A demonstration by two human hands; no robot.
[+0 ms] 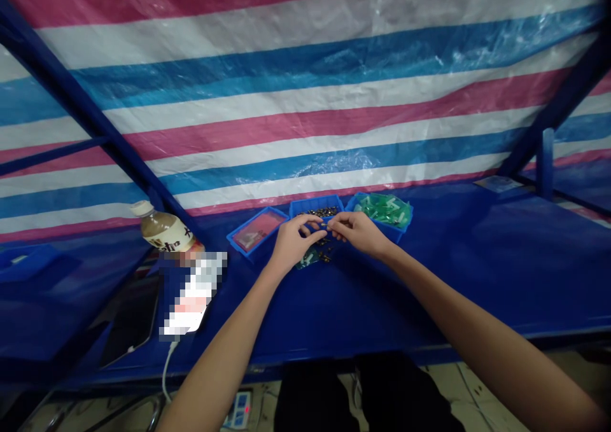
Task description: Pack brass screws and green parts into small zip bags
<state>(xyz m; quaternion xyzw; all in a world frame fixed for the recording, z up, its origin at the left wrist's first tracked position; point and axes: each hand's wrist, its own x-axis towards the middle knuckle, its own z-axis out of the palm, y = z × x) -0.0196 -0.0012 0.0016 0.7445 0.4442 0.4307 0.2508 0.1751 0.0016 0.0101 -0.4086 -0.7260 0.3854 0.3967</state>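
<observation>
My left hand (pixel 294 240) and my right hand (pixel 359 231) meet fingertip to fingertip above the blue table. Between the thumb and forefinger of my right hand is a small brass-coloured piece (pixel 325 224). The curled left fingers and thumb come close around its other end; whether they hold anything is too small to see. Just beyond the hands stands a blue bin (pixel 312 204) with many small brass and dark parts. Below the fingers, loose brass parts (pixel 325 256) lie beside a small clear-green packet (pixel 308 259) with pale pieces.
Right of centre, a blue bin (pixel 403 231) holds green and clear packets. A blue tray (pixel 244 249) with a pinkish inside lies left. Farther left are a drink bottle (pixel 167 231), a blurred-out phone (pixel 193 301) with a white cable (pixel 166 371), and a dark tablet-like slab (pixel 131 317). Striped sheeting hangs behind.
</observation>
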